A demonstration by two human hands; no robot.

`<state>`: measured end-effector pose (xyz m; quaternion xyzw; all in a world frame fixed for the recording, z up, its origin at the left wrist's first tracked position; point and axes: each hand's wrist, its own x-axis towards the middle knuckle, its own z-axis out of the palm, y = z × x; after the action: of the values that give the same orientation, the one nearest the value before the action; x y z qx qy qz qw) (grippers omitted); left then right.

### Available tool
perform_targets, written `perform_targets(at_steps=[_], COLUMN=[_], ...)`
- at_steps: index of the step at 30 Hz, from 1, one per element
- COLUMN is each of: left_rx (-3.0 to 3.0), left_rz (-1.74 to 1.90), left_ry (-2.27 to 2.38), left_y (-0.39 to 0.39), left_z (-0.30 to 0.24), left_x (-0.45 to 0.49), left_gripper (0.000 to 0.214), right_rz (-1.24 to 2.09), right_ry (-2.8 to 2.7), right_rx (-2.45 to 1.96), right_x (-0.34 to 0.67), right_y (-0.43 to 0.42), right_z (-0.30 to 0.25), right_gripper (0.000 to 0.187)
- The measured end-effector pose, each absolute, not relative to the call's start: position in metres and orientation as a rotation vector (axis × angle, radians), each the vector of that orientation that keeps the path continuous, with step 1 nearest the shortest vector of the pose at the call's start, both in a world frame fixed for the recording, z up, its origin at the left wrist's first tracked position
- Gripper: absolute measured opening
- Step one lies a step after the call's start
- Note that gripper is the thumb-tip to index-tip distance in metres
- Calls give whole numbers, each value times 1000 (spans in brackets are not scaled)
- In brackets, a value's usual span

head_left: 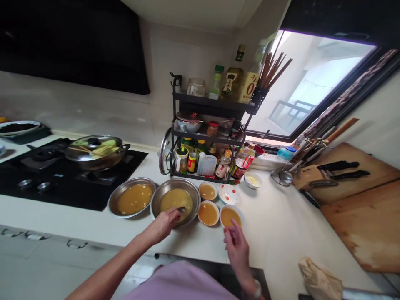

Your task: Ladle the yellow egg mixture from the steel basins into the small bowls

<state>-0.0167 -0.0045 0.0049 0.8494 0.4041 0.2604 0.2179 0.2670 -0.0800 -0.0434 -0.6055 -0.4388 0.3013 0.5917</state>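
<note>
Inside metal bowl (pixel 158 196), spoon (pixel 182 209) at left hand (pixel 164 225) fingertips (pixel 176 213)

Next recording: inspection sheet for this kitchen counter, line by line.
Surface: white counter, crowded toward the rack.
Job's things: metal basin of yellow liquid with spoon in it; small bowl of the same liquid.
Clutter: second metal basin, two more filled bowls, patterned saucer, condiment rack.
Hands: left hand grips the spoon; right hand open, beside the small bowl.
Cables: nothing seen.
Surroundings: lidded wok on hob, knife block, window.
</note>
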Motion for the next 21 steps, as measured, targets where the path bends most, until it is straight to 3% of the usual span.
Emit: perform_targets(at_steps=[3, 9, 18, 21], left_rx=[2364, 2334, 2158, 1988], left_rz=[679, 645, 836, 875], left_ry=[1105, 983, 1086, 1092], left_y=[-3, 4, -5, -9], left_z=[6, 16, -7, -7], left_x=[-5, 14, 16, 11], left_gripper=[26, 16, 17, 12], right_rz=[767, 729, 410, 289], right_ry=[-1417, -1750, -2048, -2142], right_rx=[-1223, -1100, -1108, -1163], right_x=[225, 182, 178, 174], right_y=[-79, -61, -47, -49], right_z=[-21, -5, -19, -15], right_gripper=[45, 66, 62, 49])
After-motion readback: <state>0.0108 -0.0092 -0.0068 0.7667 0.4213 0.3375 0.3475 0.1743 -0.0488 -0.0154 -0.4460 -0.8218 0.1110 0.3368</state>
